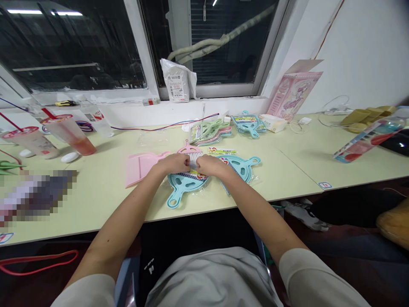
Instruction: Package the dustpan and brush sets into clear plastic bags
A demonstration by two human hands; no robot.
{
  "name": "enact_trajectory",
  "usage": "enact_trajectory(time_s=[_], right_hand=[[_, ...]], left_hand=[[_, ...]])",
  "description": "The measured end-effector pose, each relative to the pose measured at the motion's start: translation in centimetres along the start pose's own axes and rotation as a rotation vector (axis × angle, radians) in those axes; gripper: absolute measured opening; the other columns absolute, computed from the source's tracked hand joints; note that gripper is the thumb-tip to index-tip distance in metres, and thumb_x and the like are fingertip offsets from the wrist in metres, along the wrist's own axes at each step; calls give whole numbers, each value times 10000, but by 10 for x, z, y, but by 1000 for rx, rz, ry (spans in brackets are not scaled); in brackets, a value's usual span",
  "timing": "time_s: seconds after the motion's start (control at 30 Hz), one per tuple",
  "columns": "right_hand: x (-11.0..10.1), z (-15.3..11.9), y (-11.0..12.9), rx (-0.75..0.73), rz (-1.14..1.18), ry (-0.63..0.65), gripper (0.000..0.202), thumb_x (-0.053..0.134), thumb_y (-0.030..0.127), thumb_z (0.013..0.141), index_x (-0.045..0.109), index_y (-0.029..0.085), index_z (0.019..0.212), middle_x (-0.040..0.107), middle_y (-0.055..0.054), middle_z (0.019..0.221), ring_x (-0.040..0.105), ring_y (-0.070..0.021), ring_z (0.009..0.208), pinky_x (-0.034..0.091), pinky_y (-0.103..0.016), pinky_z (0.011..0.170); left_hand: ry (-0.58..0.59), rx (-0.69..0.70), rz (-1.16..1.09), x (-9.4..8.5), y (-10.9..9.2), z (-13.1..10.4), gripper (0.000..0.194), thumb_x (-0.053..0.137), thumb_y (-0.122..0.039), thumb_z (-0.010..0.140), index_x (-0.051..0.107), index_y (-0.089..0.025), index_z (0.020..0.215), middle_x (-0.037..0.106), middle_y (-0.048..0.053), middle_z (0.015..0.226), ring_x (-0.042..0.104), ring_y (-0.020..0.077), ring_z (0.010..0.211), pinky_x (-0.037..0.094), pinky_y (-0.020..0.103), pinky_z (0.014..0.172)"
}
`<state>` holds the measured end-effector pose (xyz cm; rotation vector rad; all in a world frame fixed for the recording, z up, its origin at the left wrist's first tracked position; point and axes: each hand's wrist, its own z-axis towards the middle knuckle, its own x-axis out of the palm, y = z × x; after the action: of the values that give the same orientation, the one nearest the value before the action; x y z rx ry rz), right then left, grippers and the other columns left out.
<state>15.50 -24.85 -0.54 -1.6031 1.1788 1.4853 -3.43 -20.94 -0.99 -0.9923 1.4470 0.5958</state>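
Observation:
A small pink hand brush (189, 147) with white bristles is held over the table, its handle end facing the window. My left hand (177, 163) is closed at the left edge of the bristles. Closed at their right edge is my right hand (206, 165); the fingertips of both hands are mostly hidden. Just under them lies a light blue dustpan set (185, 183) in clear wrap with a printed label. Another blue set (243, 169) sits partly behind my right forearm. To the left of my left hand rests a pink dustpan (140, 167).
Behind my hands are wrapped green and pink sets (209, 131), a blue set (247, 123) and a yellow label strip (221, 151). Drink cups (68, 134) stand at left. A pink box (294, 94) and a tilted bottle (367, 138) are at right.

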Motion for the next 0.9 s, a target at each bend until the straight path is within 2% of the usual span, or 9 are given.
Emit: enact_trajectory(time_s=[0.23, 0.4, 0.53, 0.63, 0.73, 0.9], right_hand=[[4, 2, -3, 3, 54, -61, 262, 616, 290, 922, 761, 137, 1079, 759, -178, 1103, 720, -253, 924, 415, -269, 631], [1, 1, -8, -3, 115, -80, 208, 658, 222, 872, 773, 135, 1022, 773, -145, 1013, 706, -220, 864, 398, -247, 604], [-7, -4, -17, -4, 228, 30, 115, 652, 173, 860, 759, 145, 891, 764, -85, 825, 695, -167, 715, 403, -217, 586], [-10, -6, -22, 10, 310, 70, 120, 618, 168, 868, 732, 143, 897, 737, -60, 719, 674, -149, 608, 427, -212, 571], [-10, -6, -23, 49, 331, 79, 106, 634, 165, 840, 701, 149, 920, 741, -60, 729, 674, -156, 580, 429, -218, 535], [-10, -5, -20, 95, 362, 150, 115, 673, 197, 860, 658, 167, 971, 752, -54, 750, 714, -168, 615, 444, -212, 543]], left_hand=[[-45, -24, 93, 4, -6, 2, 380, 590, -594, 843, 642, -218, 838, 733, 97, 872, 657, 260, 778, 400, 335, 629], [-8, -39, 43, 1, -5, 2, 286, 638, -507, 810, 628, -221, 799, 737, 77, 847, 656, 234, 740, 396, 324, 609], [12, -48, 4, -2, -2, 0, 213, 652, -437, 791, 643, -228, 829, 745, 65, 877, 663, 227, 761, 409, 317, 619], [-3, -43, -1, -1, 1, 0, 226, 660, -448, 791, 655, -236, 871, 747, 61, 906, 665, 232, 778, 420, 322, 632], [-64, -25, 26, 3, 4, 1, 201, 644, -428, 807, 658, -240, 876, 744, 57, 903, 665, 237, 791, 422, 328, 652], [-272, -50, 80, 2, 13, 1, 129, 538, -287, 841, 651, -225, 843, 738, 78, 921, 658, 238, 811, 402, 324, 642]])
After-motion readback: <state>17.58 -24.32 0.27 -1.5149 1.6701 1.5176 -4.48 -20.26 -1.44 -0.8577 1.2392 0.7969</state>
